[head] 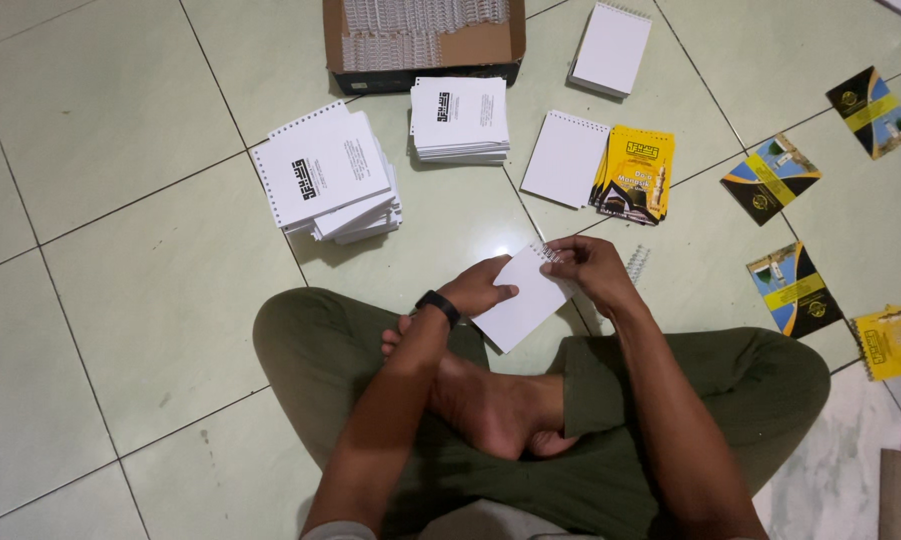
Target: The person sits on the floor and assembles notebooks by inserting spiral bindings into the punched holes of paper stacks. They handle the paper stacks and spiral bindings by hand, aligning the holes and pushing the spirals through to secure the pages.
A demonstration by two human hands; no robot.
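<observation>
Head view, looking down on a person seated cross-legged on a pale tiled floor (pixel 120 300). Working left to right.

Far left: a slumped stack of printed white pages (pixel 325 175), punched along the top edge. Behind it, an open cardboard box (pixel 420 40) of wire spiral bindings. Next, a second, tidier stack of printed pages (pixel 460 118).

Centre: left hand (pixel 480 290), black wristband above it, grips a small white pad (pixel 523 298) by its lower-left side, thumb on top, fingers underneath. The pad is held just above the lap, tilted, long axis running from lower left up to upper right. Right hand (pixel 590 270) is pinched closed on the pad's upper-right edge, where a wire binding shows. The binding edge lies right at the right fingertips; the right hand is the nearer one to it.

Right of centre: two blank white pads on the floor (pixel 610 48) (pixel 563 158), a yellow printed cover pile (pixel 635 172), one loose spiral coil (pixel 637 265) just beside the right wrist.

Far right: three dark blue-and-yellow covers (pixel 770 178) spread apart, and more yellow covers (pixel 892 340) at the edge, count unclear.
</observation>
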